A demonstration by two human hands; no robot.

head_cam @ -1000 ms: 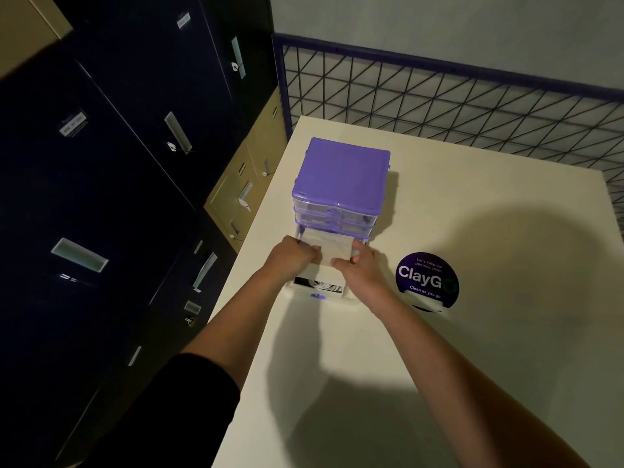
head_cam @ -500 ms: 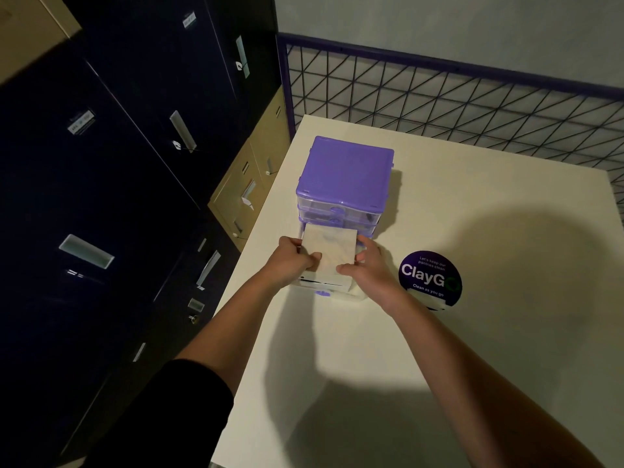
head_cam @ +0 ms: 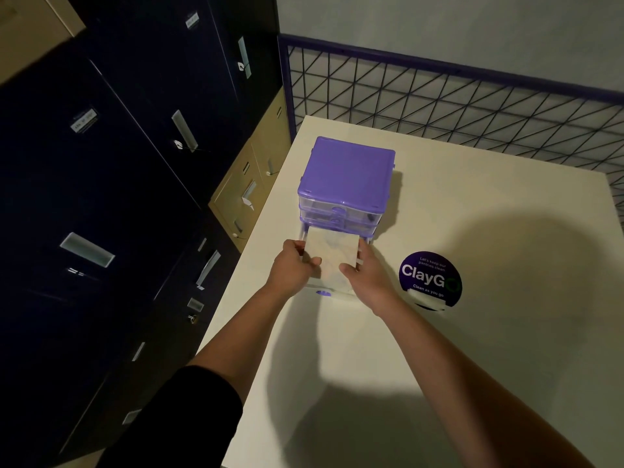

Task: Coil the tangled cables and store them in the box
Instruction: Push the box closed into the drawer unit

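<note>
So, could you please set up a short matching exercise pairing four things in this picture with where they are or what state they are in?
Things:
1. purple-topped drawer box
2. bottom drawer
3. pale flat square piece
4. round ClayGo sticker

Descriptions:
A. held at its two side edges by the left hand and right hand
B. pulled out towards the person
C. flat on the table, right of the hands
D. upright near the table's far left corner

Pairs: 1-D, 2-B, 3-A, 4-C

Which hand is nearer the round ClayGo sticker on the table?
Right. The right hand is just left of the ClayGo sticker; the left hand is farther left, beyond the pale flat piece both hold.
</note>
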